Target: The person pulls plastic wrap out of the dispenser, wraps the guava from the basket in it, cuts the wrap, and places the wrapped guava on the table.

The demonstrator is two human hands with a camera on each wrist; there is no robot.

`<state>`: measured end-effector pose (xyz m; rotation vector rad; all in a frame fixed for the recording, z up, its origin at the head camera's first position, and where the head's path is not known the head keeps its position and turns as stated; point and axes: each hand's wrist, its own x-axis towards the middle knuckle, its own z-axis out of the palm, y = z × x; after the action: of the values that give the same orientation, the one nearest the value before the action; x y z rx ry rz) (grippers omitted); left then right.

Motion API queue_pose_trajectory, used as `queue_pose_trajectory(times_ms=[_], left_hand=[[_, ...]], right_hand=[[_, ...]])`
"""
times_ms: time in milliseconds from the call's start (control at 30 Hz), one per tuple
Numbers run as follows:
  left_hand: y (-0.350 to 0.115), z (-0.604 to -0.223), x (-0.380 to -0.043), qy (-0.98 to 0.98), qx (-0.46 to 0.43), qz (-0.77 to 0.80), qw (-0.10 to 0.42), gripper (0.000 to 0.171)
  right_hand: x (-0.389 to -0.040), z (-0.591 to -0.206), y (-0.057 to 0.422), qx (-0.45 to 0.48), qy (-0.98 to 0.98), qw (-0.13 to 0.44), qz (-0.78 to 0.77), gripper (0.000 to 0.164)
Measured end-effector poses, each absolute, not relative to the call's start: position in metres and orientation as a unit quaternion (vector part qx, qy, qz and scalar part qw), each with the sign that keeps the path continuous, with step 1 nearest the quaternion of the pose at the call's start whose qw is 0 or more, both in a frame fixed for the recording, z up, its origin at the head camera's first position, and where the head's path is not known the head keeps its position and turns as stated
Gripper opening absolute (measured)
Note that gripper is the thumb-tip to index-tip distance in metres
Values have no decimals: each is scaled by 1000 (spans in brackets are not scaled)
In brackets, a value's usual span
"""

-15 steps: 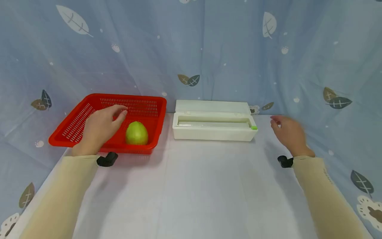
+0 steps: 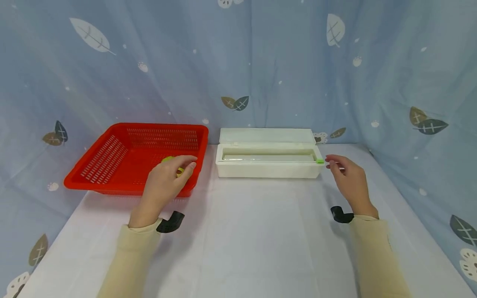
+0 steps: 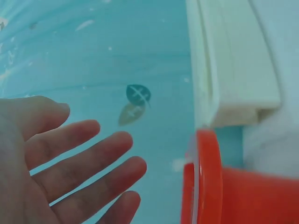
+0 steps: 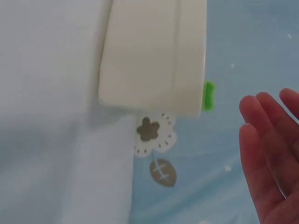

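My left hand [image 2: 166, 181] hovers over the front right corner of the red plastic basket [image 2: 108, 159], its fingers loosely spread and empty in the left wrist view. Behind that hand, a yellow-green fruit [image 2: 167, 159] in the basket is mostly hidden. A long white cling-film dispenser [image 2: 266, 170] stands at the back middle, its lid [image 2: 266, 135] tipped back and a green slider [image 2: 320, 161] at its right end. Close to that end, apart from it, is my right hand [image 2: 349, 179]. Its fingers [image 4: 267, 114] are relaxed and hold nothing.
White cloth [image 2: 257, 231] covers the table. A blue leaf-print curtain [image 2: 283, 74] rises right behind the basket and dispenser and along both sides. The basket stands left of the dispenser, with a narrow gap between them.
My left hand has moved right and nearer to me, from above the basket's middle to in front of the fruit. My right hand has come left, closer to the dispenser's end.
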<state>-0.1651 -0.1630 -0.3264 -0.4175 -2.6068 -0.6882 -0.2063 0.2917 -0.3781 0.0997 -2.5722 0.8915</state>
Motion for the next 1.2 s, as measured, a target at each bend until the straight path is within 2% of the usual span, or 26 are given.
queue_pose_trajectory(times_ms=[167,367,767,867,1033,1200], left_hand=[[-148,-326,-175,-924,-158,-282,204,28],[-137,-318,-188,-909,-130,-355,176,34],[-86,-330,-216,-897,-158,-404,91,32],[-83,-342,-221,-898,-162,-398,90,29],[-82,-353,-222,-907,-155,-372,124,27],[-72,-357,-218,-913,-173,-351,120,30]], right_hand=[[-206,-373,291,44,-910,237,338,33],[-209,-364,293,27,-898,261,353,32],[-227,-376,288,-29,-905,213,367,37],[-230,-380,285,-9,-909,211,360,34],[-235,-383,276,16,-917,199,346,30],[-238,-395,270,34,-933,172,315,30]])
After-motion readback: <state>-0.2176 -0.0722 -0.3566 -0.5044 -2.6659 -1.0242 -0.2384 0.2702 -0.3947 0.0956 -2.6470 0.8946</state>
